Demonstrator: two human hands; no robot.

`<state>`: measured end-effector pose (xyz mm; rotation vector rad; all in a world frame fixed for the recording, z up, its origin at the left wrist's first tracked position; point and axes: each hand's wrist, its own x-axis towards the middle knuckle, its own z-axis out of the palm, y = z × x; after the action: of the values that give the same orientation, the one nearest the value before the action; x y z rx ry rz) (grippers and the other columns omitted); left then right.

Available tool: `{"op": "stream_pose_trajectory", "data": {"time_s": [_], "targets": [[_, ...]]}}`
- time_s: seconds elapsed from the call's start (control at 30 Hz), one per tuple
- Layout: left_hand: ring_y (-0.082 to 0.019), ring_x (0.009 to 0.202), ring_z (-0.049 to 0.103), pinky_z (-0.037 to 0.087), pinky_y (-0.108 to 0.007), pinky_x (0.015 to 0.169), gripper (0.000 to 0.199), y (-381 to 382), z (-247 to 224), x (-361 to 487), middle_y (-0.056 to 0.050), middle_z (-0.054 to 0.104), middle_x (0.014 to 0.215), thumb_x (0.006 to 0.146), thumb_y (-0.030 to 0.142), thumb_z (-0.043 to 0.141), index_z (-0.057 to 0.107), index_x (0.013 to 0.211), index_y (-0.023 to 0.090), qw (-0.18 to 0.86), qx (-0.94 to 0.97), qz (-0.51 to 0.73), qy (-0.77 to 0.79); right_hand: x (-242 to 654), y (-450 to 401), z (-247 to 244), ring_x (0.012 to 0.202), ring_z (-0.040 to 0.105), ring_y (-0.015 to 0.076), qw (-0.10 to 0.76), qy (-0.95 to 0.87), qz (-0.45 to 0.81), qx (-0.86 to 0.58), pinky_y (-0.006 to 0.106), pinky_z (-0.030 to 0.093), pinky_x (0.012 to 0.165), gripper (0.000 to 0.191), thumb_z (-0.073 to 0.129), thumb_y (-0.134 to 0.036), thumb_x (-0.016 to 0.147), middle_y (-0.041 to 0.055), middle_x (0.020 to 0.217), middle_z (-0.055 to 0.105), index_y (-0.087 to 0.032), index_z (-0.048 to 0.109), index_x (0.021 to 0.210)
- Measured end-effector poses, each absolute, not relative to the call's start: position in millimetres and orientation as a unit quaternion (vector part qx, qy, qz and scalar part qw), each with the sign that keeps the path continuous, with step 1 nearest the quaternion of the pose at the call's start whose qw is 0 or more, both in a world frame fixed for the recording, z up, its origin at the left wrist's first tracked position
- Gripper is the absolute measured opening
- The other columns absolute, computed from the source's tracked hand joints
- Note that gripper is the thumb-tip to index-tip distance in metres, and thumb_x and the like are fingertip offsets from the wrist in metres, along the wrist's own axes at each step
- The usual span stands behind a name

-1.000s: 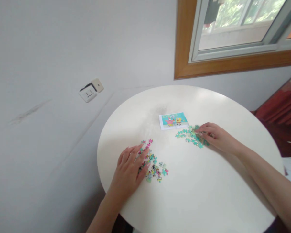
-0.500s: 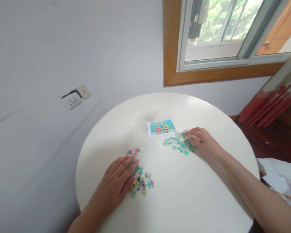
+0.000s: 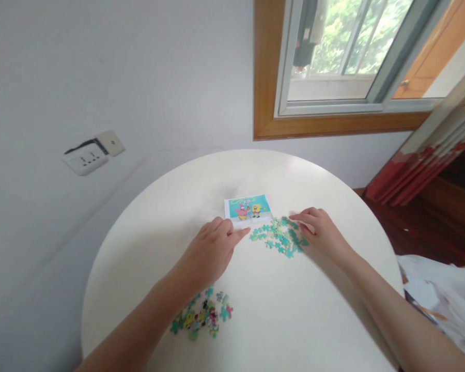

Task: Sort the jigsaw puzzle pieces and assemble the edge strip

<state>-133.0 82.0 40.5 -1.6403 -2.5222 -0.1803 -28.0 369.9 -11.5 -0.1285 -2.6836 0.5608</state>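
Note:
My left hand (image 3: 213, 248) is over the table at the near left corner of a cartoon picture card (image 3: 250, 208). One finger is stretched out to the right along the card's lower edge; the others curl under and are partly hidden. No held thing shows in it. My right hand (image 3: 315, 227) rests at the right side of a loose group of green and teal jigsaw pieces (image 3: 279, 237), fingertips on the pieces, thumb and forefinger apart. Below my left forearm lies a second pile of mixed-colour jigsaw pieces (image 3: 201, 318), partly covered by the arm.
The round white table (image 3: 275, 320) stands against a wall with a socket (image 3: 87, 157). Behind it is a wood-framed window (image 3: 269, 124). A red and white curtain (image 3: 406, 170) hangs at right, and white papers or bags (image 3: 430, 289) lie beyond the table's right edge.
My left hand has left the mixed pile and moved up and right to the picture card. My right hand stays by the green pieces. The view has shifted slightly.

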Motion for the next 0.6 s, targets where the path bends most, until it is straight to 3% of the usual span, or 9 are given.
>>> {"op": "stream_pose_trajectory", "data": {"time_s": [0.27,0.6], "targets": [[-0.023,0.091,0.047,0.042,-0.039,0.083,0.041,71,16,-146,-0.006,0.052,0.093,0.096,0.016,0.045,0.056,0.135,0.023,0.033,-0.551,-0.123,-0.824,-23,351,-4,0.1,0.054,0.0253,0.171,-0.969,0.179,0.021,0.044,0.044,0.09,0.03,0.06,-0.026,0.088,0.0082,0.108,0.062,-0.03,0.07,0.116],[-0.021,0.093,0.049,0.042,-0.036,0.084,0.034,63,23,-150,-0.005,0.054,0.095,0.097,0.016,0.045,0.062,0.125,0.024,-0.011,-0.551,-0.191,-0.812,-27,350,-8,0.096,0.056,0.023,0.2,-0.955,0.218,0.024,0.041,0.047,0.085,0.037,0.05,-0.01,0.087,0.0076,0.104,0.062,-0.028,0.068,0.114]]}}
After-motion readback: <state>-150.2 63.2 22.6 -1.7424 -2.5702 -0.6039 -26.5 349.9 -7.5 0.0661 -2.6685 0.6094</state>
